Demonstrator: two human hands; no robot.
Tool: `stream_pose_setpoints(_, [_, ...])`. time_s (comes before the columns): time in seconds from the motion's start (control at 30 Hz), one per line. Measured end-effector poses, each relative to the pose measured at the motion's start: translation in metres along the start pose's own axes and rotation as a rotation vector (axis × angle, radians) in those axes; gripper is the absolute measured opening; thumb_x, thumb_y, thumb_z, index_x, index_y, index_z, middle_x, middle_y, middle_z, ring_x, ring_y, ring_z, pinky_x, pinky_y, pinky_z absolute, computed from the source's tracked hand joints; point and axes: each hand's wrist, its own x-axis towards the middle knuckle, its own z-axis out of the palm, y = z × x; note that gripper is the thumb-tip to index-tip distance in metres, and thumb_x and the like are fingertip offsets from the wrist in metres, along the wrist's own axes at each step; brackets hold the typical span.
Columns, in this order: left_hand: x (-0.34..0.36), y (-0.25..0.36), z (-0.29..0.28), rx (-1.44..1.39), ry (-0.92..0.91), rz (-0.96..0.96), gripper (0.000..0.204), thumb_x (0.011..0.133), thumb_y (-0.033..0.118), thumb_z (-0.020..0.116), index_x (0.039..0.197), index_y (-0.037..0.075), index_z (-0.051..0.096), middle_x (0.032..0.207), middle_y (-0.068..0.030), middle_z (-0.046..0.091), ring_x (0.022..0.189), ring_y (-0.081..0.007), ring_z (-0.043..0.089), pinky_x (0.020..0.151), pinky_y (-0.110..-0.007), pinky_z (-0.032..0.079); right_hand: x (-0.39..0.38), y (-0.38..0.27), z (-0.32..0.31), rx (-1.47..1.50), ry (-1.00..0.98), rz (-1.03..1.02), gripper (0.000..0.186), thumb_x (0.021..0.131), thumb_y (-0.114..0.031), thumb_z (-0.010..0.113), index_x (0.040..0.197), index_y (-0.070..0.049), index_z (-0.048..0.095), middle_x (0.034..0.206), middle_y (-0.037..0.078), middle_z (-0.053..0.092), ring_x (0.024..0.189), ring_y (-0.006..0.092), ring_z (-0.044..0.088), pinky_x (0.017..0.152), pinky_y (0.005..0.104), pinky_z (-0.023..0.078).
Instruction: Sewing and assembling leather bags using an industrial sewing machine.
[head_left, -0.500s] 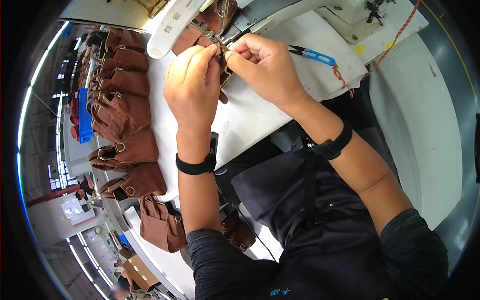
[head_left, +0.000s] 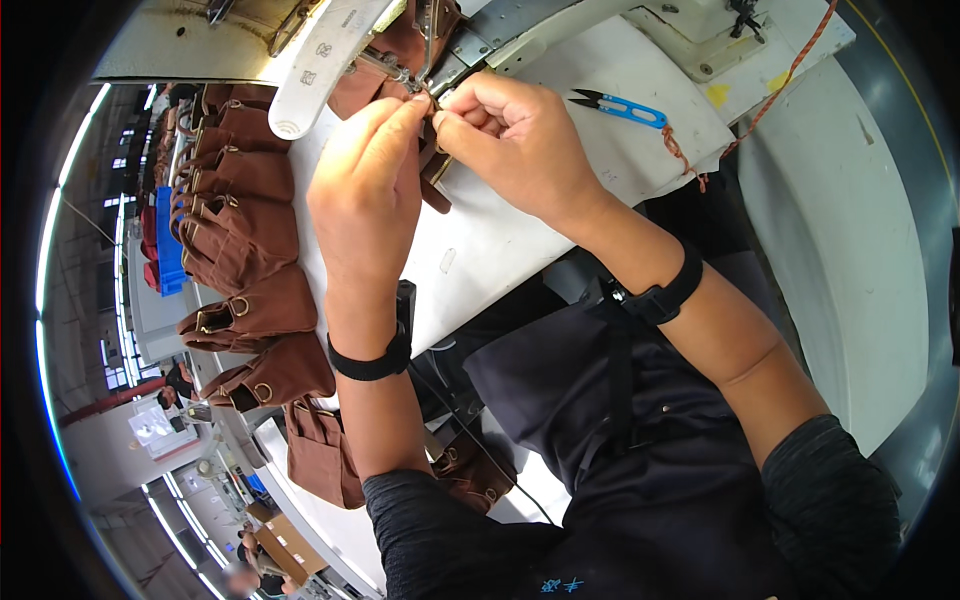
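Observation:
Both of my hands are close together at the sewing machine's needle area (head_left: 425, 82), fingers pinched. My left hand (head_left: 368, 185) closes thumb and fingers on the edge of a brown leather bag (head_left: 415, 42). My right hand (head_left: 525, 145) pinches the same edge from the other side, just beside the left fingertips. Part of the bag lies beyond the fingers by the presser foot, and a brown strap end (head_left: 435, 197) hangs below them. Exactly what lies between the fingertips is mostly hidden. Blue thread snips (head_left: 620, 108) rest on the white table to the right.
A white lamp-like bar (head_left: 325, 65) reaches over the work at upper left. Brown bags (head_left: 245, 230) stand in a row along the left, with another bag (head_left: 320, 455) lower down. An orange cord (head_left: 795, 70) runs at upper right. Other people are far left.
My left hand and forearm have shifted left and slightly down. My right hand has moved a little left. Both keep their pinch on the bag edge.

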Motion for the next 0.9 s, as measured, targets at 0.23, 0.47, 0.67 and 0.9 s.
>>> stream_pose_setpoints(0.23, [-0.003, 0.005, 0.002, -0.095, 0.009, -0.116, 0.025, 0.092, -0.004, 0.074, 0.115, 0.006, 0.080, 0.105, -0.0113, 0.077, 0.092, -0.0301, 0.074, 0.081, -0.038, 0.059, 0.000, -0.004, 0.004, 0.105, 0.000, 0.044, 0.011, 0.100, -0.008, 0.071, 0.094, 0.001, 0.073, 0.080, -0.003, 0.071, 0.073, 0.0010, 0.059, 0.065, 0.0207, 0.048])
stream_pose_setpoints(0.47, [-0.011, 0.018, 0.008, -0.022, 0.031, -0.178, 0.032, 0.091, -0.003, 0.075, 0.122, 0.006, 0.080, 0.109, -0.0117, 0.075, 0.097, -0.0302, 0.073, 0.084, -0.039, 0.058, -0.002, -0.001, 0.006, 0.172, 0.016, 0.076, 0.012, 0.101, -0.008, 0.070, 0.095, 0.002, 0.073, 0.082, 0.000, 0.073, 0.073, 0.0032, 0.063, 0.065, 0.0217, 0.049])
stream_pose_setpoints(0.67, [-0.013, 0.022, 0.007, 0.030, 0.006, -0.198, 0.032, 0.090, -0.003, 0.076, 0.121, 0.005, 0.079, 0.108, -0.0117, 0.076, 0.098, -0.0306, 0.073, 0.086, -0.039, 0.059, -0.006, -0.004, 0.005, 0.211, -0.015, 0.077, 0.013, 0.103, -0.009, 0.069, 0.096, 0.002, 0.073, 0.083, 0.000, 0.074, 0.075, 0.0044, 0.067, 0.064, 0.0221, 0.051])
stream_pose_setpoints(0.9, [-0.015, 0.028, 0.016, -0.103, 0.144, -0.274, 0.022, 0.091, -0.004, 0.080, 0.112, 0.002, 0.080, 0.105, -0.0130, 0.078, 0.088, -0.0266, 0.076, 0.075, -0.036, 0.060, -0.004, -0.005, 0.002, 0.096, -0.029, 0.110, 0.014, 0.105, -0.008, 0.067, 0.100, 0.003, 0.074, 0.086, 0.002, 0.075, 0.076, 0.0055, 0.069, 0.066, 0.0220, 0.054])
